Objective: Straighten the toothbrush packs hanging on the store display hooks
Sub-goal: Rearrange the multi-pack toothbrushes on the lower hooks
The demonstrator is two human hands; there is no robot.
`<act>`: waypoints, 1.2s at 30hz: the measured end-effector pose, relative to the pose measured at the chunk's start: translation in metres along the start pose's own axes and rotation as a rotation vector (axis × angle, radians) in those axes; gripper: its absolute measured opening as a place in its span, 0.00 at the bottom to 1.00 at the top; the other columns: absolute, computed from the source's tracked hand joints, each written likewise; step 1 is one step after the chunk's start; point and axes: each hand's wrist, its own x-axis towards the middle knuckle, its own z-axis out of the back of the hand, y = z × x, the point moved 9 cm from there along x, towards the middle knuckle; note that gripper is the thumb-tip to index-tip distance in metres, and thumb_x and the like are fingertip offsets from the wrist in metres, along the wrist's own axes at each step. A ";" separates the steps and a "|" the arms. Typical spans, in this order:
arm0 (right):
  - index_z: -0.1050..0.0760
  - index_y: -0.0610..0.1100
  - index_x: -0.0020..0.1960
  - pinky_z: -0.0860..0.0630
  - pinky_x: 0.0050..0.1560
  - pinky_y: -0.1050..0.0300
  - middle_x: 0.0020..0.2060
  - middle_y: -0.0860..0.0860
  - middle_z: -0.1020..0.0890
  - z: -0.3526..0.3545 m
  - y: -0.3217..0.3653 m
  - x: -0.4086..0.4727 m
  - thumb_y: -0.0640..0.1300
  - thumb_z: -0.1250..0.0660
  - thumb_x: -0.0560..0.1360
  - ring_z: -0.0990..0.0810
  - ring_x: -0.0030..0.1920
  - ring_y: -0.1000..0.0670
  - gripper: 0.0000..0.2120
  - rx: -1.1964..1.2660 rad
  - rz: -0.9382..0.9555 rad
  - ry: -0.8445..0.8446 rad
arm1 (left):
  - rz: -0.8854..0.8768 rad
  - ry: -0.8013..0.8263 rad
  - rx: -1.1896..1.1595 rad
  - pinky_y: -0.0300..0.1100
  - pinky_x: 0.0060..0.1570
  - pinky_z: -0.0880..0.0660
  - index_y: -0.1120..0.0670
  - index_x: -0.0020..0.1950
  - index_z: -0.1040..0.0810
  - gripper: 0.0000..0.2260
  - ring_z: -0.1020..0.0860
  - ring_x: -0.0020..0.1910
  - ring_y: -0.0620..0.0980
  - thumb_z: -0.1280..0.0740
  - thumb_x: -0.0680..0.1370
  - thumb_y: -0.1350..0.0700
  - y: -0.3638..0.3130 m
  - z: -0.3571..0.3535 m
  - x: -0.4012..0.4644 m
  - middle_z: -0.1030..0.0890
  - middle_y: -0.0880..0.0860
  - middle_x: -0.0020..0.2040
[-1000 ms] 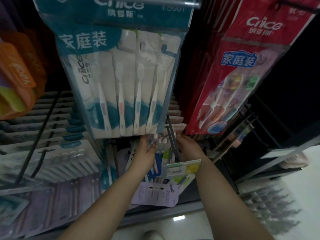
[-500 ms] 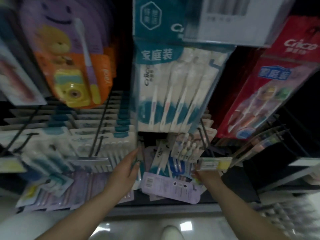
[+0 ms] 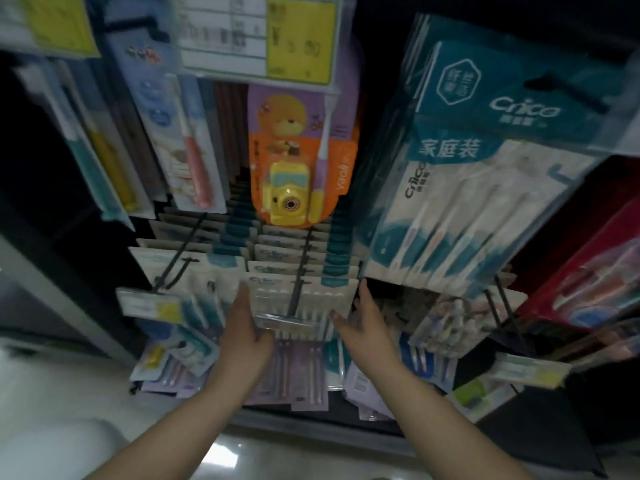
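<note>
Glossy clear plastic fronts the toothbrush packs (image 3: 304, 299) (white card backing) on a dark metal hook (image 3: 298, 271).

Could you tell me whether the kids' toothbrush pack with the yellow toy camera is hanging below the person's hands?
No, the orange pack with the yellow toy camera hangs above both the left hand and the right hand.

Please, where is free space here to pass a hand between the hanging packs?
One dark gap opens under the big teal family pack, just right of the right hand. The white pack stack between both hands is crowded, as is the lower row. The left hand touches the stack's left edge.
</note>
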 end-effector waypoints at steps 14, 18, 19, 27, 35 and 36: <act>0.59 0.47 0.77 0.48 0.75 0.53 0.76 0.52 0.47 -0.003 0.018 0.018 0.44 0.41 0.79 0.45 0.74 0.53 0.35 -0.009 -0.001 -0.011 | -0.017 0.168 -0.012 0.26 0.64 0.49 0.42 0.71 0.55 0.31 0.46 0.68 0.36 0.37 0.79 0.56 -0.011 -0.011 0.025 0.47 0.36 0.68; 0.53 0.48 0.77 0.47 0.75 0.53 0.74 0.53 0.42 0.003 0.020 0.015 0.44 0.41 0.80 0.42 0.72 0.55 0.30 0.043 -0.033 -0.001 | 0.026 0.184 0.050 0.42 0.71 0.41 0.48 0.76 0.50 0.30 0.42 0.71 0.42 0.40 0.79 0.65 0.000 0.001 0.025 0.41 0.45 0.73; 0.52 0.47 0.76 0.46 0.74 0.56 0.73 0.54 0.41 0.004 0.022 0.014 0.43 0.42 0.80 0.40 0.71 0.56 0.29 0.066 -0.039 -0.002 | 0.034 0.172 0.051 0.42 0.71 0.41 0.50 0.76 0.49 0.29 0.41 0.72 0.44 0.43 0.79 0.67 0.001 0.005 0.024 0.41 0.46 0.73; 0.37 0.44 0.70 0.36 0.66 0.59 0.59 0.54 0.28 0.009 0.029 -0.006 0.44 0.42 0.80 0.30 0.60 0.53 0.19 0.136 -0.070 -0.143 | 0.189 0.050 0.005 0.49 0.69 0.37 0.51 0.77 0.47 0.23 0.34 0.70 0.55 0.47 0.82 0.56 0.026 0.040 0.017 0.37 0.54 0.74; 0.26 0.37 0.42 0.33 0.36 0.60 0.39 0.43 0.22 -0.036 -0.008 -0.013 0.36 0.42 0.77 0.24 0.41 0.47 0.09 -0.174 -0.171 -0.185 | 0.286 -0.087 0.228 0.39 0.36 0.36 0.64 0.42 0.23 0.12 0.27 0.37 0.54 0.40 0.80 0.58 0.061 0.083 0.012 0.24 0.60 0.37; 0.26 0.38 0.39 0.32 0.35 0.61 0.35 0.44 0.22 -0.048 -0.007 -0.015 0.36 0.42 0.77 0.24 0.39 0.48 0.10 -0.183 -0.165 -0.143 | 0.269 -0.127 0.245 0.40 0.34 0.37 0.61 0.31 0.29 0.16 0.27 0.35 0.54 0.39 0.79 0.60 0.065 0.089 0.012 0.26 0.58 0.32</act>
